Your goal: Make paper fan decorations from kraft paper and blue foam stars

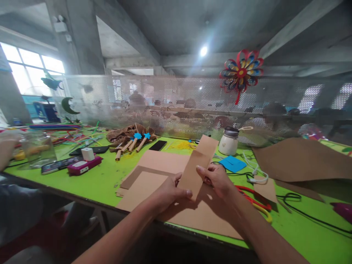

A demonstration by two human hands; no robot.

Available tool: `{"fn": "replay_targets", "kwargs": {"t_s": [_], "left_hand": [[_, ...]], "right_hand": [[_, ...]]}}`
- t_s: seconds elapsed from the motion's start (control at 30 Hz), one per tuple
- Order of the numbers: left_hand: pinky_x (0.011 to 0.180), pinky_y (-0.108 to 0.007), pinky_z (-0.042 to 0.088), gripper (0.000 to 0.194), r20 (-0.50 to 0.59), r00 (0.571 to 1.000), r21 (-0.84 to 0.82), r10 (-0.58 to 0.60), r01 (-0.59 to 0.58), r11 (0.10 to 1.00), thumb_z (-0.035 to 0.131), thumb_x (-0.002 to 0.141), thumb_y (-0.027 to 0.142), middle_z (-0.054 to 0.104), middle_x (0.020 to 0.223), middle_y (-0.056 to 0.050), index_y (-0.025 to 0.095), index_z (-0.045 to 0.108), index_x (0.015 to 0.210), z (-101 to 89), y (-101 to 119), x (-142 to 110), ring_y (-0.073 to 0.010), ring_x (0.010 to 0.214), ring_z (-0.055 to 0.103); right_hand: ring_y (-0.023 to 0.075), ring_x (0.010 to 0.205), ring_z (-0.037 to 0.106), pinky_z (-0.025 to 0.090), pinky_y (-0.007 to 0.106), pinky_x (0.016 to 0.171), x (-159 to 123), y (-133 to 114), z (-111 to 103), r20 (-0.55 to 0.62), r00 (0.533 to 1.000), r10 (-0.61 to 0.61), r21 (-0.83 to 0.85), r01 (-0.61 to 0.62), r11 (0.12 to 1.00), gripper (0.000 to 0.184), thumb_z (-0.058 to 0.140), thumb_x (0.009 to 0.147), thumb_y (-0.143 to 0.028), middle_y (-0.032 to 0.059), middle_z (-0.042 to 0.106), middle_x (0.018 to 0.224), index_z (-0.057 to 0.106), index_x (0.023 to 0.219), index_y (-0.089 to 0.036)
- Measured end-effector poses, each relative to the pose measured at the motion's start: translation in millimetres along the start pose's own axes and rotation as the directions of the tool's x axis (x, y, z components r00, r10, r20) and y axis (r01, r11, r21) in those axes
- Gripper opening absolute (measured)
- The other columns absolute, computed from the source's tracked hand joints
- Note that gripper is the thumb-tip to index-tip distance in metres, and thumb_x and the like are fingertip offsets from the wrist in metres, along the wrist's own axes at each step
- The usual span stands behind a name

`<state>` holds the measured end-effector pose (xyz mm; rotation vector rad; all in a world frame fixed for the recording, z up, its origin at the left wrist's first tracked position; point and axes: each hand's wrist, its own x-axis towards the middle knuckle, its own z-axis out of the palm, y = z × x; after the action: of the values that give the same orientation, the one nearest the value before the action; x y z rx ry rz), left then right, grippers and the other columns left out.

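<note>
Both hands hold a narrow brown strip of kraft paper (197,165), tilted up above the table. At its lower left, my left hand (173,190) pinches the strip with the thumb across its face. My right hand (216,178) grips the right edge, thumb on the front and fingers behind. A darker line crosses the upper part, where the strip looks folded or overlapped by a second layer; I cannot tell which. Beneath the hands lie larger brown paper sheets (148,187), stacked unevenly near the table's front edge.
On the green table (107,187) stand a white jar (228,142) and a glass jar (40,152). Red-and-yellow-handled scissors (255,201), blue paper (233,164), cables (299,211) and a large brown sheet (302,161) lie right. A purple device (84,165), phones and fan-shaped paper bundles (134,139) lie left.
</note>
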<state>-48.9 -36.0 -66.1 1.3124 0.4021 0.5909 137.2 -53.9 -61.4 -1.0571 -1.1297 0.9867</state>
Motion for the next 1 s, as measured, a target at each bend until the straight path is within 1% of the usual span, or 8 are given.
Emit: {"fn": "replay_targets", "kwargs": {"t_s": [0.1,0.2,0.3,0.47,0.6,0.83,1.0], "left_hand": [[0.073,-0.042,0.052,0.048,-0.024,1.000,0.028,-0.013,0.014,0.999,0.064,0.067,0.014,0.064,0.099,-0.012,0.014,0.053,0.113,-0.7,-1.1,0.9,-0.0245,0.078,0.064],[0.071,-0.039,0.052,0.046,-0.055,0.998,0.054,-0.003,0.005,0.999,0.064,0.067,0.015,0.065,0.098,-0.012,0.013,0.054,0.112,-1.1,-1.9,1.8,-0.0245,0.078,0.064],[0.072,-0.039,0.051,0.045,-0.081,0.997,0.053,0.003,0.001,0.999,0.065,0.066,0.016,0.065,0.096,-0.011,0.013,0.055,0.110,-0.9,-1.6,2.4,-0.0246,0.079,0.064],[0.068,-0.035,0.051,0.045,-0.132,0.991,0.084,-0.038,0.049,0.995,0.068,0.063,0.019,0.067,0.092,-0.011,0.012,0.059,0.106,-2.1,-1.3,4.5,-0.0231,0.074,0.065],[0.066,-0.032,0.050,0.044,-0.153,0.987,0.084,-0.050,0.064,0.994,0.070,0.062,0.020,0.068,0.090,-0.011,0.012,0.060,0.104,-4.5,-3.6,5.6,-0.0222,0.071,0.065],[0.055,-0.027,0.049,0.038,-0.173,0.981,0.066,-0.082,0.095,0.993,0.070,0.064,0.024,0.068,0.071,-0.009,0.010,0.062,0.098,-0.2,-1.2,3.7,-0.0173,0.054,0.063],[0.054,-0.027,0.049,0.041,-0.212,0.971,0.110,-0.113,0.139,0.984,0.072,0.063,0.028,0.068,0.065,-0.010,0.008,0.061,0.097,-0.8,0.8,4.9,-0.0188,0.054,0.064]], "right_hand": [[0.0056,0.041,0.023,0.016,0.024,0.044,1.4,2.5,-0.3,-0.028,1.000,0.002,-0.016,-0.002,1.000,0.038,0.073,0.061,-0.044,-0.0065,0.037,0.042,0.050,0.050,-0.015],[0.0057,0.042,0.024,0.016,0.024,0.044,2.1,5.0,0.5,-0.017,1.000,0.000,-0.010,0.000,1.000,0.040,0.071,0.063,-0.046,-0.0068,0.036,0.043,0.047,0.051,-0.016],[0.0058,0.042,0.024,0.016,0.024,0.044,2.0,5.7,2.0,-0.018,1.000,-0.006,-0.038,0.006,0.999,0.043,0.070,0.063,-0.048,-0.0066,0.036,0.043,0.044,0.050,-0.017],[0.0067,0.042,0.027,0.018,0.024,0.044,1.3,4.9,3.0,-0.008,0.999,-0.048,-0.074,0.047,0.996,0.044,0.064,0.067,-0.053,-0.0056,0.038,0.044,0.045,0.050,-0.017],[0.0071,0.042,0.031,0.021,0.024,0.044,2.8,6.8,2.6,-0.030,0.997,-0.071,-0.132,0.066,0.989,0.046,0.062,0.070,-0.054,-0.0042,0.041,0.044,0.044,0.049,-0.017],[0.0071,0.041,0.034,0.022,0.023,0.044,4.6,10.5,2.9,-0.036,0.999,-0.035,-0.076,0.033,0.997,0.045,0.061,0.071,-0.055,-0.0036,0.045,0.045,0.046,0.054,-0.017],[0.0067,0.040,0.033,0.022,0.022,0.042,2.9,5.4,3.5,-0.049,0.999,-0.004,-0.052,0.001,0.999,0.045,0.063,0.070,-0.054,-0.0038,0.044,0.043,0.045,0.052,-0.017]]}}
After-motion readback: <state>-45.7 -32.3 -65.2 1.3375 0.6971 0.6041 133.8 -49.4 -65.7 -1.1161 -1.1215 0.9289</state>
